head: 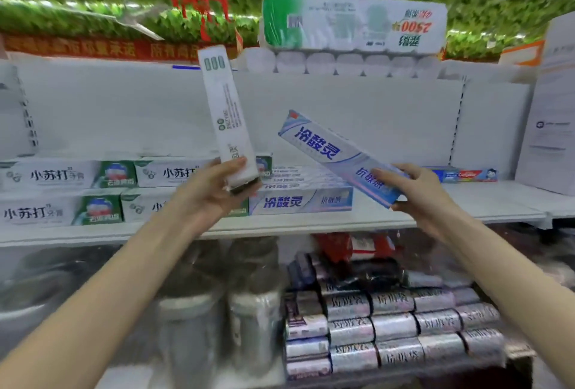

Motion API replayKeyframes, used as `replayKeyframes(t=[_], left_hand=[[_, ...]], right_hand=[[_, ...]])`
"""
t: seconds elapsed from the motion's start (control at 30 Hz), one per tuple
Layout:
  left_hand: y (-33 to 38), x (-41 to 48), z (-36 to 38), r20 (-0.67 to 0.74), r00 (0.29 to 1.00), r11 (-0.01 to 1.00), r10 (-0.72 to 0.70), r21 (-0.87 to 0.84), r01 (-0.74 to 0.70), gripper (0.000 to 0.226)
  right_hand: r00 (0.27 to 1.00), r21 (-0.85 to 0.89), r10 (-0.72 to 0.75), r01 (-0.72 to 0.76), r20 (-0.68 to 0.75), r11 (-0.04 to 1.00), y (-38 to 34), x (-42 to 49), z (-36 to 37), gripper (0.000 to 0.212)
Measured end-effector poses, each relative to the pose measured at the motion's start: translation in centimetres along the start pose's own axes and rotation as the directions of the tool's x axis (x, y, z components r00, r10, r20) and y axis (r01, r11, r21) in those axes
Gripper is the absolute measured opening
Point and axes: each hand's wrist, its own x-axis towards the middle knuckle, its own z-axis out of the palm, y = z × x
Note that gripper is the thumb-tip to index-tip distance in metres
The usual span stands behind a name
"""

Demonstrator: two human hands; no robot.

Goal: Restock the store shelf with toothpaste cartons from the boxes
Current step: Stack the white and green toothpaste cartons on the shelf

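Both bare forearms reach forward and upward from the lower corners. Left hand (211,192): thumb and fingers curled round the lower end of a white toothpaste carton (227,117). Right hand (420,192): grips the lower end of a blue toothpaste carton (329,152), thumb across its face.

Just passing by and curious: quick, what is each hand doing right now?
Left hand: grips the white carton, nearly upright.
Right hand: grips the blue carton, tilted.
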Motion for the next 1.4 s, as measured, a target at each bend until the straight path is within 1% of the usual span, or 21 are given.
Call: replayKeyframes(t=[0.07, 0.17, 0.3, 0.33, 0.5, 0.67, 0.77, 0.87, 0.93, 0.97, 1.03, 1.07, 1.13, 1.17, 1.23, 1.3, 1.4], left_hand=[[0.5, 2.0, 0.2, -0.066, 0.998, 1.000, 0.017, -0.017, -0.018, 0.018], [1.1, 4.3, 0.6, -0.161, 0.987, 0.999, 0.017, -0.048, -0.025, 0.021], [1.4, 6.5, 1.4, -0.252, 0.966, 0.994, 0.055, -0.073, -0.075, 0.021], [1.4, 6.9, 1.4, -0.263, 0.963, 0.994, 0.066, -0.070, -0.087, 0.025], [1.8, 8.3, 1.1, -0.315, 0.943, 0.995, 0.103, 0.019, -0.103, 0.042], [2.0, 8.8, 0.9, -0.330, 0.933, 0.983, 0.147, 0.154, -0.101, 0.043], [1.9, 8.9, 0.7, -0.337, 0.927, 0.973, 0.168, 0.208, -0.100, 0.040], [1.5, 9.1, 0.4, -0.319, 0.934, 0.970, 0.162, 0.224, -0.091, 0.031], [1.1, 9.3, 0.5, -0.313, 0.938, 0.970, 0.146, 0.231, -0.074, 0.030], [1.0, 9.4, 0.6, -0.311, 0.940, 0.971, 0.138, 0.231, -0.066, 0.032], [0.6, 9.8, 0.9, -0.301, 0.945, 0.974, 0.125, 0.220, -0.059, 0.034], [0.5, 10.0, 1.2, -0.292, 0.949, 0.975, 0.120, 0.212, -0.058, 0.032], [0.1, 10.7, 2.0, -0.274, 0.956, 0.978, 0.109, 0.200, -0.055, 0.028], [-0.1, 11.1, 2.5, -0.262, 0.960, 0.980, 0.102, 0.194, -0.052, 0.028], [-0.7, 11.8, 3.5, -0.229, 0.970, 0.982, 0.085, 0.185, -0.043, 0.035], [-1.5, 12.6, 4.5, -0.187, 0.980, 0.981, 0.064, 0.190, -0.028, 0.037], [-2.7, 13.5, 5.8, -0.133, 0.990, 0.978, 0.042, 0.210, -0.014, 0.030]], right_hand=[[0.999, 0.002, -0.029, 0.029, 0.021, 1.000, 0.2, 3.9, -0.1, 0.023], [0.995, 0.005, -0.042, 0.041, 0.087, 0.999, 1.0, 9.5, 0.3, 0.032], [0.981, -0.039, -0.047, 0.056, 0.189, 0.998, 2.5, 15.9, 1.8, 0.028], [0.976, -0.057, -0.053, 0.066, 0.213, 0.996, 3.0, 17.3, 2.3, 0.028], [0.947, -0.175, -0.085, 0.145, 0.311, 0.974, 5.1, 24.3, 4.0, 0.033], [0.943, -0.216, -0.105, 0.179, 0.317, 0.960, 6.4, 29.1, 5.4, 0.040], [0.943, -0.204, -0.137, 0.205, 0.305, 0.957, 7.2, 30.3, 6.9, 0.038], [0.946, -0.217, -0.179, 0.242, 0.271, 0.946, 8.0, 30.8, 7.8, 0.037], [0.963, -0.192, -0.168, 0.209, 0.213, 0.959, 8.5, 31.3, 7.3, 0.042], [0.970, -0.173, -0.138, 0.173, 0.201, 0.970, 8.5, 31.2, 6.8, 0.043], [0.972, -0.173, -0.089, 0.129, 0.219, 0.976, 8.1, 31.1, 6.0, 0.041], [0.970, -0.199, -0.092, 0.139, 0.226, 0.970, 7.8, 30.8, 5.7, 0.038], [0.963, -0.253, -0.149, 0.204, 0.223, 0.945, 6.6, 29.8, 5.5, 0.031], [0.956, -0.245, -0.175, 0.232, 0.235, 0.941, 5.8, 29.1, 5.5, 0.028], [0.934, -0.141, -0.143, 0.198, 0.327, 0.970, 4.0, 27.0, 6.0, 0.025], [0.884, -0.050, -0.078, 0.113, 0.462, 0.992, 2.3, 24.5, 6.8, 0.031], [0.803, -0.063, -0.021, 0.073, 0.596, 0.995, 0.5, 21.2, 8.2, 0.044]])
